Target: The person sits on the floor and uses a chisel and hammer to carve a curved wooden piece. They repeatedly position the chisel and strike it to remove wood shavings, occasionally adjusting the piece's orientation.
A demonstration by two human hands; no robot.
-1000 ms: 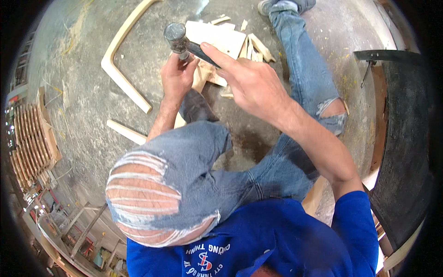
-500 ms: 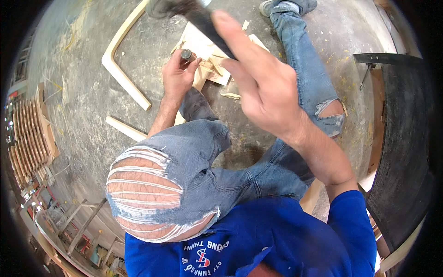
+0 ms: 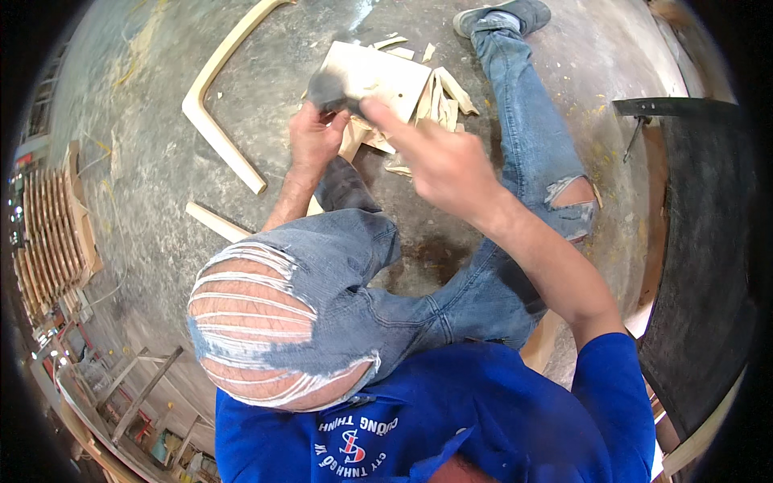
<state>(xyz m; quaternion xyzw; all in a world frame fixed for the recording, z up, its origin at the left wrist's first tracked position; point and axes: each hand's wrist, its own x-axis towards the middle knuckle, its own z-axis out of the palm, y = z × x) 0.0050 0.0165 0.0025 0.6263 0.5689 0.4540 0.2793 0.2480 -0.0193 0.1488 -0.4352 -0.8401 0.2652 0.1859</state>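
My right hand [image 3: 455, 173] is closed round the handle of a hammer, its fingers smeared by motion. The dark hammer head [image 3: 326, 90] is blurred and sits right over my left hand [image 3: 314, 143]. That hand is closed round an upright chisel, whose round butt end is now covered by the hammer and whose blade is hidden. Just beyond and to the right of my left hand lies a pale wooden board [image 3: 390, 76] with a small dark hole. Split wood pieces [image 3: 441, 98] are scattered along its right side, and a pale wooden strip [image 3: 352, 143] runs beneath my left hand.
A bent wooden part [image 3: 211, 121] lies on the concrete floor at the left, with another wooden piece [image 3: 216, 221] near my knee. My right leg [image 3: 527, 113] stretches forward. Slatted wood parts [image 3: 52, 241] stand far left; a large black panel [image 3: 700, 241] stands at the right.
The hammer has swung down and left, from above onto the chisel's end. My right hand has dropped lower with it, uncovering more of the board. The left hand stays nearly in place.
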